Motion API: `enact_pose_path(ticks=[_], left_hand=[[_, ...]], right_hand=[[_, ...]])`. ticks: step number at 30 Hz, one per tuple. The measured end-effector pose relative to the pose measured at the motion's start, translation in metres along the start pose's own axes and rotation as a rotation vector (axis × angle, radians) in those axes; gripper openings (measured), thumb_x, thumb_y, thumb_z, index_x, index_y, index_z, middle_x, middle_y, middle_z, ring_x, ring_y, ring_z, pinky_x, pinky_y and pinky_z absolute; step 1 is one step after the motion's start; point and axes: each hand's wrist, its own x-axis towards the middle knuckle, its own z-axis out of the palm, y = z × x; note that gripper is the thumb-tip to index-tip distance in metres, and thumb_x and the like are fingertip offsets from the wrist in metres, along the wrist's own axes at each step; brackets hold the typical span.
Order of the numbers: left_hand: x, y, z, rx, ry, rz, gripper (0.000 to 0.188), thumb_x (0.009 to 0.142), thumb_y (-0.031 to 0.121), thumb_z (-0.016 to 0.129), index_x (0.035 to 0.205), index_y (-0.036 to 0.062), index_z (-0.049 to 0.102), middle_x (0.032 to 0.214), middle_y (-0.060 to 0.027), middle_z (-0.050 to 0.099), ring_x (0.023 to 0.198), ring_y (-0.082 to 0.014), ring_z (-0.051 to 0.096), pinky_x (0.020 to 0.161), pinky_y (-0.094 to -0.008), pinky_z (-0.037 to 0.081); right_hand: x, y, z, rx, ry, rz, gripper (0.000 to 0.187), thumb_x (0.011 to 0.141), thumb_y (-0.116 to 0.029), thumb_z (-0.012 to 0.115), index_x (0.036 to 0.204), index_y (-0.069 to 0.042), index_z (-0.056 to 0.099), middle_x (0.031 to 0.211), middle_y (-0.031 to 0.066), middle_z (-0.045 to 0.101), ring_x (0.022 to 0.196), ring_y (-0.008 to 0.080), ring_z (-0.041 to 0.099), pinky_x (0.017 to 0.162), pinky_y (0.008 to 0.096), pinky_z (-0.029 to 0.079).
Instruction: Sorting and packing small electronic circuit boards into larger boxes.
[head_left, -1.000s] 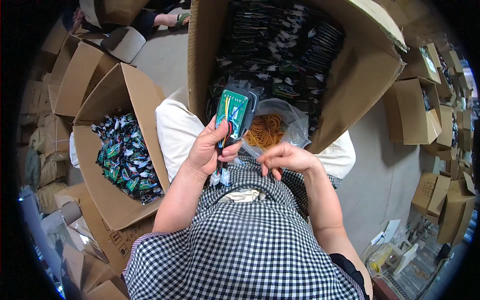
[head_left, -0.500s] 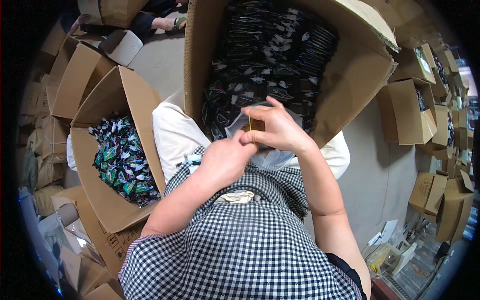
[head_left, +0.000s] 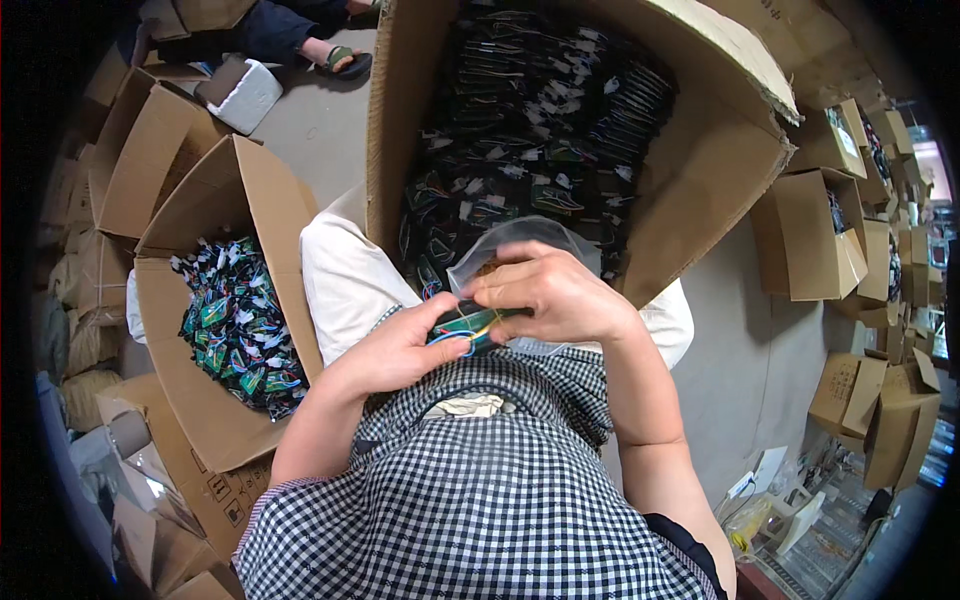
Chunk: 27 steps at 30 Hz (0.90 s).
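My left hand point(head_left: 395, 348) grips a green circuit board point(head_left: 472, 322), with blue, yellow and red wires trailing by the thumb. From the other side my right hand point(head_left: 562, 298) closes over the board's far end, its fingers bent. A thin yellowish band seems to cross the board between my hands. Whether one board or a small stack is held, I cannot tell. Just beyond my fingers, on my lap, a clear plastic bag point(head_left: 535, 230) stands open, and something amber shows inside it, mostly hidden by my right hand.
In front of me a large cardboard box point(head_left: 715, 165) holds rows of dark wired boards point(head_left: 520, 110). At my left, another box point(head_left: 270, 190) contains a loose heap of green boards point(head_left: 245, 335). More cartons point(head_left: 810, 235) line the right. A person's sandalled foot point(head_left: 340, 58) is at the far left.
My hands have come nearer my body and apart. The green board with wires now shows between them. The yellow band stretched at my right fingers earlier now appears across the board.
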Motion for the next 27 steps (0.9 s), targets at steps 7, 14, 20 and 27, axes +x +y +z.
enact_pose_path(ticks=[7,14,20,27], left_hand=[[-0.103,-0.052,-0.088,-0.449,1.174,-0.18,0.036,0.089,0.024,0.062,0.114,0.0047,0.044,0.08,-0.0012,0.053,0.058,-0.008,0.05,0.05,-0.0186,0.041],[-0.171,-0.128,-0.107,-0.52,1.546,-0.373,0.059,0.089,0.028,0.061,0.137,0.0061,0.035,0.126,-0.0052,0.046,0.112,-0.0164,0.047,0.099,-0.0337,0.033],[-0.108,-0.112,-0.091,-0.373,1.162,-0.308,0.036,0.092,0.008,0.052,0.126,-0.0008,0.044,0.119,-0.0075,0.052,0.104,-0.0126,0.052,0.088,-0.0259,0.043],[-0.111,-0.145,-0.103,-0.312,1.165,-0.348,0.031,0.09,0.002,0.051,0.122,-0.0007,0.049,0.117,-0.0061,0.053,0.101,-0.0124,0.052,0.091,-0.0252,0.04]], right_hand=[[-0.021,0.073,-0.002,0.609,0.914,0.728,0.03,0.088,-0.006,0.059,0.117,0.002,0.057,0.098,0.0142,0.066,0.081,0.0157,0.064,0.075,0.0272,0.052],[0.055,0.155,-0.033,-0.216,0.627,0.734,0.052,0.081,-0.021,0.066,0.128,-0.005,0.052,0.122,0.0153,0.056,0.107,0.0327,0.057,0.09,0.0396,0.047],[0.127,0.221,-0.094,-1.068,0.492,0.662,0.091,0.067,-0.035,0.078,0.143,-0.015,0.03,0.147,0.0193,0.026,0.135,0.0373,0.025,0.109,0.0499,0.022],[0.154,0.242,-0.137,-1.217,-0.075,0.834,0.115,0.059,-0.052,0.078,0.148,-0.02,0.012,0.151,0.0195,0.012,0.137,0.0427,0.015,0.111,0.0554,0.011]])
